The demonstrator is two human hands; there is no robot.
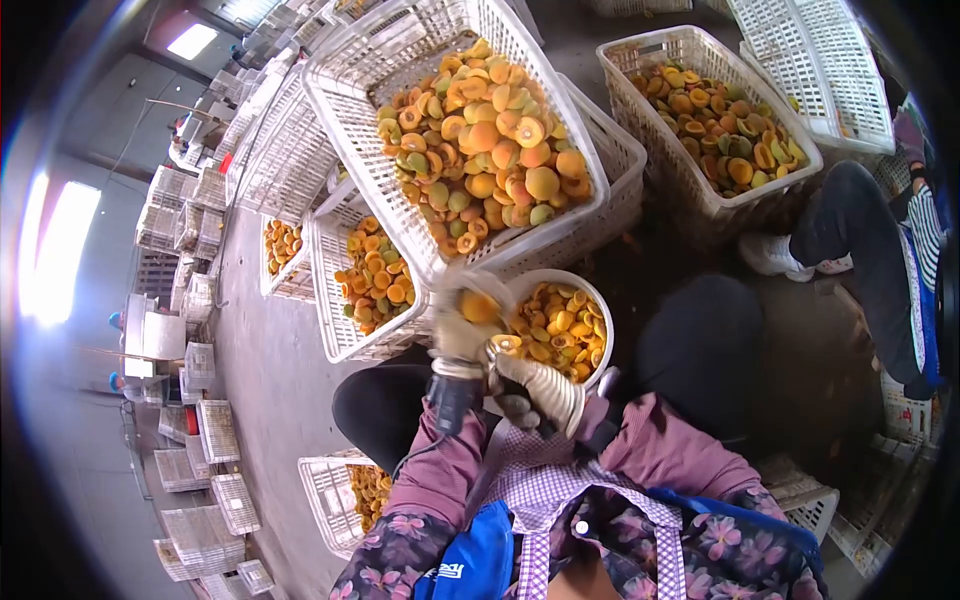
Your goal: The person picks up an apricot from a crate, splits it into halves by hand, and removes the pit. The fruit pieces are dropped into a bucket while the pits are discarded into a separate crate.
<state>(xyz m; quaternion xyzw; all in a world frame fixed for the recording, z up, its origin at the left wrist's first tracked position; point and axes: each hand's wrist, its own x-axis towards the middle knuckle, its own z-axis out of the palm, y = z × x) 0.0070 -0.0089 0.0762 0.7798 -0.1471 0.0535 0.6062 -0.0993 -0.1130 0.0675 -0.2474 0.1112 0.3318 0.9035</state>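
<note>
My left hand [462,325], in a pale glove and smeared by motion, is closed around an orange apricot [480,307] in front of the large crate. A dark device is strapped at that wrist. Close beside it, my right hand [540,392], in a whitish glove with grey fingers, is curled shut; what it grips is hidden. A cut apricot half [506,344] shows right at the gloves. Just beyond the hands stands a white bucket [607,335] of halved apricots. The large white crate [325,105] ahead, tilted toward me, holds a heap of apricots, several cut.
Another crate [612,75] of apricots stands at the right front, near a seated person's leg [850,215]. More fruit crates [330,335] stand at the left, one [318,490] beside my left elbow. Stacked crates [205,535] line the far left floor.
</note>
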